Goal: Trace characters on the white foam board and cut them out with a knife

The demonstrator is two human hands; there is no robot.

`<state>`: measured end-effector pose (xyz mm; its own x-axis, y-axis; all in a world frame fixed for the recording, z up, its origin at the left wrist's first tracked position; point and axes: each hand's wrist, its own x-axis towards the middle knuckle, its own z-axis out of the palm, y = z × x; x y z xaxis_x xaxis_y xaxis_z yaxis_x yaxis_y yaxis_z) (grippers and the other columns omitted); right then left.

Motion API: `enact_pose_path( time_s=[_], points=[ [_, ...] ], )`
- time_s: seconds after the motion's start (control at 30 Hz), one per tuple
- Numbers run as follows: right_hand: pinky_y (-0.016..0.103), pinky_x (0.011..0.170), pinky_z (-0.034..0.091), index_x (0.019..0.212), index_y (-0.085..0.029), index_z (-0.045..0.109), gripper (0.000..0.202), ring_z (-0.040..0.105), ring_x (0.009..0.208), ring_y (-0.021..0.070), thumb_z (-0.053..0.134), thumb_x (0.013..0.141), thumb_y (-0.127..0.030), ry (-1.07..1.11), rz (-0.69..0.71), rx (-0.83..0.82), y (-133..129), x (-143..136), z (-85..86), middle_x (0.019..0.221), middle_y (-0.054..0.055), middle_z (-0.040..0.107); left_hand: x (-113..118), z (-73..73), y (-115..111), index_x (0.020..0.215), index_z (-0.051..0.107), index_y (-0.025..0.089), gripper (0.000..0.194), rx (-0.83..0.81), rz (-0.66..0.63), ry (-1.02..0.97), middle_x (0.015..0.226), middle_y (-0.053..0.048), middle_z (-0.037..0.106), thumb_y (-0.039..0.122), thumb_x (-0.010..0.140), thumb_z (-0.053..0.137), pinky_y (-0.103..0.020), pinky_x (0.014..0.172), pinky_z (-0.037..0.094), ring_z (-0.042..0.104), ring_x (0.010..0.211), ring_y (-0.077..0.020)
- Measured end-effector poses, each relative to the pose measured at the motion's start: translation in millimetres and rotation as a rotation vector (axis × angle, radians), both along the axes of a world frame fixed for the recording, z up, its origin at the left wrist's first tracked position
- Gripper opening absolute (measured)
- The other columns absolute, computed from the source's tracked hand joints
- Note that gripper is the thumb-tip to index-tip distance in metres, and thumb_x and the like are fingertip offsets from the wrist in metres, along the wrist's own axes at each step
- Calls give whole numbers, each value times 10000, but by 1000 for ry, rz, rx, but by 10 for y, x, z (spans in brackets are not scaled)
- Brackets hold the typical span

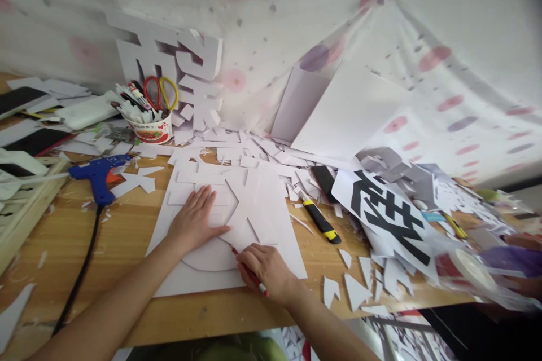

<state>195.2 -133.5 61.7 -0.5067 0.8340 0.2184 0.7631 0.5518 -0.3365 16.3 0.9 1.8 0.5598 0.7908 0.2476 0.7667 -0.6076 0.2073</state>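
My left hand (192, 223) lies flat, fingers stretched out, pressing on a white cut-out character (241, 200) of thin board. The cut-out rests on a larger white sheet (290, 248) near the table's front edge. My right hand (266, 271) is closed around a slim red pencil (258, 283), whose tip touches down by the lower edge of the cut-out, close to my left thumb. Right of the sheet lies a yellow and black utility knife (319, 217). A printed sheet with a bold black character (387, 214) leans over scraps beyond it.
A blue glue gun (99, 175) with a black cable lies at left. Behind it stands a paper tub (152, 128) of pens and scissors. White raised characters (169, 62) lean against the curtain, next to large boards (339, 113). Scraps (355, 290) litter the table (203, 316). Another person's hand (525, 259) shows at far right.
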Motion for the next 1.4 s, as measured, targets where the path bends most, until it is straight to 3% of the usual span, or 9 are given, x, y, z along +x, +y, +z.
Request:
enact_pose_path(
  time_s=[0.3,0.53,0.73,0.9,1.4],
  points=[
    [229,572,362,826,-181,475,123,494,610,127,380,830,-103,46,15,-24,-12,55,-39,669,10,552,-4,-22,33,1310,327,45,979,6,-7,17,1408,-196,282,767,652,366,-410,1093,150,194,1328,-252],
    [231,588,381,828,-186,492,112,515,630,126,385,857,-169,185,-68,-46,-44,81,-67,692,19,569,-7,-15,33,1306,334,67,959,14,-13,3,1405,-191,293,762,648,384,-409,1090,157,208,1324,-252],
    [227,603,407,807,-193,489,191,507,642,111,365,901,-303,575,-368,-353,-19,136,-139,703,2,552,3,17,18,1287,358,44,968,26,-20,-9,1393,-203,308,770,647,372,-408,1089,165,222,1319,-260],
    [249,609,427,807,-192,454,257,499,623,118,358,892,-415,815,-374,-516,74,146,-203,658,-9,526,4,14,18,1282,362,43,967,49,-21,-1,1388,-208,316,771,646,372,-412,1084,178,240,1312,-266],
    [251,553,418,773,-199,450,294,485,548,114,387,868,-470,890,-429,-560,172,156,-241,603,-20,529,7,19,18,1290,350,60,959,43,-23,-15,1388,-201,319,764,640,393,-421,1083,188,246,1310,-265]
  ],
)
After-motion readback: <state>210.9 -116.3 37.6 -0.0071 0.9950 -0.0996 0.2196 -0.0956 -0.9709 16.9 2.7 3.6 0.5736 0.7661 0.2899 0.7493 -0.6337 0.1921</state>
